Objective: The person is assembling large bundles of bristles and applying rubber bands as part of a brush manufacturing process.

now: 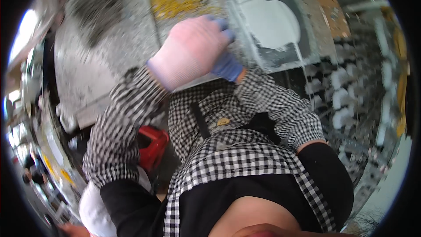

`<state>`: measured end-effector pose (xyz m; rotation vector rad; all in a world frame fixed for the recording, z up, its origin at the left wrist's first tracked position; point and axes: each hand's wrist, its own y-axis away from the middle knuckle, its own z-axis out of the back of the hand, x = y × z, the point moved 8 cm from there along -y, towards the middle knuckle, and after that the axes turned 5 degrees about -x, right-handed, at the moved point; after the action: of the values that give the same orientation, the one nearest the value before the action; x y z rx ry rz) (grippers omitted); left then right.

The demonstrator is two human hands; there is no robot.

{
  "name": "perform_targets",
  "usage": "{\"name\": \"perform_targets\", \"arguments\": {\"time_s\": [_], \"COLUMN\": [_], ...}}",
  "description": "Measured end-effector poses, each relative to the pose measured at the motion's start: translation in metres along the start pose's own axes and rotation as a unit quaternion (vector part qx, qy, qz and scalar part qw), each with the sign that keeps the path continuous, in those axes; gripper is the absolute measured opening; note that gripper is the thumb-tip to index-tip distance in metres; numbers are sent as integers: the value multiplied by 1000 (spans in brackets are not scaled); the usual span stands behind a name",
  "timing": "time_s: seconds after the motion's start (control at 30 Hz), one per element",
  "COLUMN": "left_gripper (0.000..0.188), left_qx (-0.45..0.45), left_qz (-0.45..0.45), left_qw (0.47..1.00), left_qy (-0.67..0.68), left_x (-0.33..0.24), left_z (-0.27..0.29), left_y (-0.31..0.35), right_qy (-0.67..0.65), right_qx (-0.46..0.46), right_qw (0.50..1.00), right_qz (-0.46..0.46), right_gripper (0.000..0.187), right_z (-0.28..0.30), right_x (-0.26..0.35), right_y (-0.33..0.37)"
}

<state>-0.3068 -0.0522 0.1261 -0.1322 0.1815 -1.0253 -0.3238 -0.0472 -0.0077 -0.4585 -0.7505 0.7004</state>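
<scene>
My left hand [190, 50], in a pale pink knit glove with blue fingers, is raised over the near edge of the grey worktable [92, 81]. Its fingers curl closed; anything inside them is hidden. Against it, partly behind it, is my right hand [227, 66] in a blue-purple glove, its fingers covered by the left. Just right of both hands lies a shallow, grey-rimmed tray [309, 39] with a smooth white mass [274, 22] in it. A thin pale strip [300, 55] runs from the white mass over the tray's near rim.
Yellow crumbs [175, 3] are scattered beyond my hands. A shaggy grey heap [92, 8] lies at the far left. To the right are rows of white rounded pieces [340, 83] among dark parts. A red object [153, 147] stands below my left forearm. A brown board [331, 6] borders the tray.
</scene>
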Motion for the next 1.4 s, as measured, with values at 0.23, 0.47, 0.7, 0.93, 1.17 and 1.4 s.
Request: {"name": "perform_targets", "arguments": {"time_s": [0.23,0.47,0.7,0.93,1.17,1.4], "left_gripper": [14,37,19,20,21,46], "left_qx": [-2,128,33,71,120,-344], "left_qz": [-64,-103,-180,-183,-131,-82], "left_qw": [998,984,983,980,984,891], "left_qy": [20,-69,25,27,-35,285], "left_x": [-23,-68,-78,-73,-57,-44], "left_z": [2,-36,-16,-16,-26,28], "left_y": [-42,-169,-188,-185,-186,-53], "right_qy": [37,173,262,203,225,-79], "right_qx": [0,-114,-171,-165,-108,-45], "right_qw": [992,968,946,961,962,967], "right_qz": [-119,-142,-88,-95,-115,-240], "right_gripper": [50,74,77,79,73,34], "right_z": [28,136,154,144,122,97], "right_x": [-22,-124,-142,-152,-152,-130], "right_y": [2,59,86,80,59,101]}}
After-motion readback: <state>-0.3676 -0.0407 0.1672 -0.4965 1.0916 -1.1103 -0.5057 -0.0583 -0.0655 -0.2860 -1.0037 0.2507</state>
